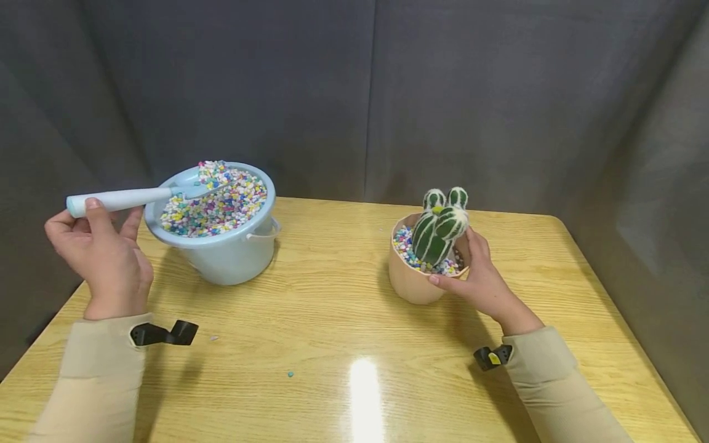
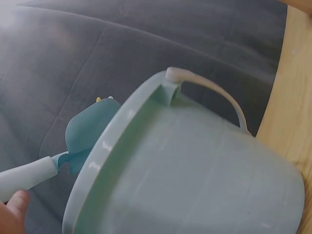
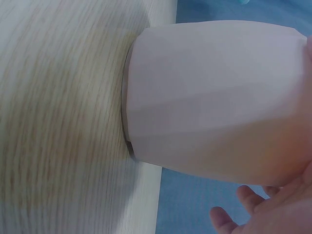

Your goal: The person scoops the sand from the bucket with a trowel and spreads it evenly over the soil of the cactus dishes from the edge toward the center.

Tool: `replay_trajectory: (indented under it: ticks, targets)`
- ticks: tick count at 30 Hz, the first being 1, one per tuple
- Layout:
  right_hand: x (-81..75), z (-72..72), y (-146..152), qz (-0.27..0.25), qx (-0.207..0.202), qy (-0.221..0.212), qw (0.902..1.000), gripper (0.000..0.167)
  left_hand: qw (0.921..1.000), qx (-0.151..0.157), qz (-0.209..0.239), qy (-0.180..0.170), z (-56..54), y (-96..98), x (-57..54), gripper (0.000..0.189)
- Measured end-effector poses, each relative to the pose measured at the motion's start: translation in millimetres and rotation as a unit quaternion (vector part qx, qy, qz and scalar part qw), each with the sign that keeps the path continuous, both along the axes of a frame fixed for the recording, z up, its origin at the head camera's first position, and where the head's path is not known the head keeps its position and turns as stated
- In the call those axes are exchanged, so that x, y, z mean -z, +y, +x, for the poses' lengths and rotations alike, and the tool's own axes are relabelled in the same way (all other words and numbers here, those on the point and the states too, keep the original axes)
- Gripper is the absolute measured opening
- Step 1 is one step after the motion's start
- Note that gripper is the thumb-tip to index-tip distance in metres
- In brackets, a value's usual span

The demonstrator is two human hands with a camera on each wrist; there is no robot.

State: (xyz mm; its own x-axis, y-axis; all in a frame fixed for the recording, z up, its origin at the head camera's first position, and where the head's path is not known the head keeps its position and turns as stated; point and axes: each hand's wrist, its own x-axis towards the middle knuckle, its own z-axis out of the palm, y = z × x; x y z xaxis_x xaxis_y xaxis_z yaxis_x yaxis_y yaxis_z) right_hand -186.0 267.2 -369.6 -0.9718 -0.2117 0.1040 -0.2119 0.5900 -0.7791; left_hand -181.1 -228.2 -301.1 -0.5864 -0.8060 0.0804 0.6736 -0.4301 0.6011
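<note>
My left hand (image 1: 113, 264) grips the white handle of a small toy shovel (image 1: 124, 198), thumb on top. Its blue blade, heaped with colourful pebbles, hovers over the light blue bucket (image 1: 232, 261), which is filled with similar pebbles (image 1: 227, 215). In the left wrist view, the underside of the shovel blade (image 2: 90, 129) shows beyond the bucket's rim. On the right, my right hand (image 1: 490, 286) holds a peach-coloured pot (image 1: 412, 283) by its rim, the thumb at the near side. A green-and-white striped cactus (image 1: 429, 240) leans in the pot among pebbles.
A wooden table (image 1: 327, 283) bears both containers. One teal pebble (image 1: 290, 374) and a pale bit (image 1: 214, 338) lie near the front. Dark cloth (image 1: 310, 98) hangs behind the table. The bucket's handle (image 1: 266, 232) hangs down on its right side.
</note>
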Motion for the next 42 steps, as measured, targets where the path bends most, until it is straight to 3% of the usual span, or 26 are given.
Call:
replay_trajectory:
  ticks: [7,20,26,33,42]
  targets:
    - [0.1,-0.1,1,0.003,0.003,-0.002,1.0000,0.115,0.9996,0.023,0.015,0.004,0.5,6.9,-1.0,0.024]
    - [-2.0,-0.6,0,0.003,-0.001,-0.002,1.0000,0.117,0.9943,0.105,0.012,-0.016,0.0,32.0,-1.5,0.022]
    - [-0.6,-2.0,-2,0.002,0.000,0.002,1.0000,0.117,0.9913,0.130,-0.014,-0.016,0.0,47.5,-3.0,0.021]
    - [0.5,-2.5,-3,0.006,0.005,0.001,1.0000,0.118,0.9895,0.135,-0.051,-0.004,-4.3,67.5,0.3,0.013]
    - [-0.3,-2.1,-7,-0.006,-0.001,0.003,1.0000,0.118,0.9843,0.163,-0.067,0.002,-10.8,97.3,0.3,0.005]
